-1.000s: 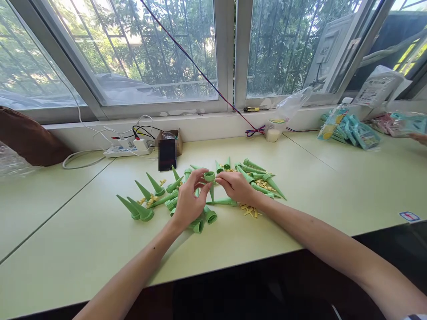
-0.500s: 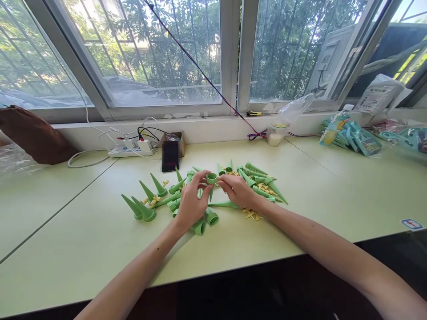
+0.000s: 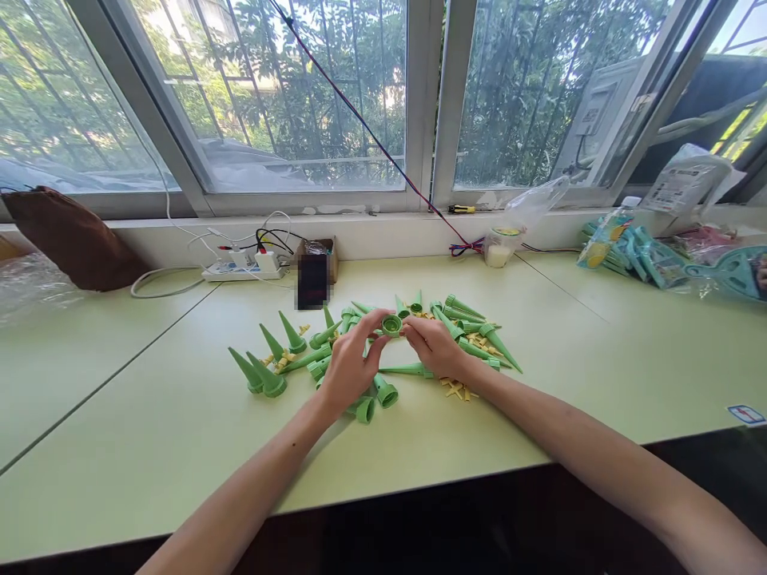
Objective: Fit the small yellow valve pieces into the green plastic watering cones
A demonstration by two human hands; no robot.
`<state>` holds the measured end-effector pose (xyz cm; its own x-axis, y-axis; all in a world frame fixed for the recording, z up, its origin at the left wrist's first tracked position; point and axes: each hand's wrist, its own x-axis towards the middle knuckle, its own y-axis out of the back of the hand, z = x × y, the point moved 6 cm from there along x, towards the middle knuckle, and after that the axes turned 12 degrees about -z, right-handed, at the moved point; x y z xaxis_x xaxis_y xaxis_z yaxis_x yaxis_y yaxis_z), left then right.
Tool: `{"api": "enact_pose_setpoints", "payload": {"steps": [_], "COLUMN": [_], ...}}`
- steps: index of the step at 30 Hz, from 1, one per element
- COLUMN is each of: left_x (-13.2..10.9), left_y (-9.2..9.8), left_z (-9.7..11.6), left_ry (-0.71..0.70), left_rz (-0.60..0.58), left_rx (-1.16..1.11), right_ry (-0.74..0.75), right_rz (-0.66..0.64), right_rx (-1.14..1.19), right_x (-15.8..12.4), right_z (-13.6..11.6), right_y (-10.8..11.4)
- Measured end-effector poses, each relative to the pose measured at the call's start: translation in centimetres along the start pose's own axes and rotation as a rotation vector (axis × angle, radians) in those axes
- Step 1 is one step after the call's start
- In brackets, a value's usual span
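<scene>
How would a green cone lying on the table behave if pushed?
Lying on its side, the green cone would probably roll in a curve, since it tapers from a wide collar to a point. It is likely light and stiff: the held cone, between the left hand and right hand, shows a hollow open end.

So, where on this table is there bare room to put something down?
Bare: the wide near-left table before the green cones, and the stretch between the cones and the teal packets. Crowded: the middle, where left hand and right hand pinch one cone, and around the power strip.
</scene>
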<state>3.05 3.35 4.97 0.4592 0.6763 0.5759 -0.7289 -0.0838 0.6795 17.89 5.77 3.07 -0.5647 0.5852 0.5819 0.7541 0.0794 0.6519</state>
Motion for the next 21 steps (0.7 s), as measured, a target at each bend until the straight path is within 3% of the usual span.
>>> {"api": "enact_pose_setpoints", "payload": {"steps": [8, 16, 21], "left_x": [-0.1, -0.2, -0.1], "left_y": [-0.3, 1.2, 0.2], "left_z": [-0.2, 0.0, -0.5], "left_ry": [-0.024, 0.165, 0.246], "left_rz": [-0.032, 0.217, 0.055], "left_rx": [0.037, -0.080, -0.372], "right_ry": [-0.012, -0.060, 0.076], "right_rz": [0.032, 0.211, 0.094], "right_rx": [-0.031, -0.084, -0.169], "right_x": [0.0, -0.2, -0.1], "right_z": [0.3, 0.8, -0.6], "right_y": [-0.1, 1.6, 0.3]}}
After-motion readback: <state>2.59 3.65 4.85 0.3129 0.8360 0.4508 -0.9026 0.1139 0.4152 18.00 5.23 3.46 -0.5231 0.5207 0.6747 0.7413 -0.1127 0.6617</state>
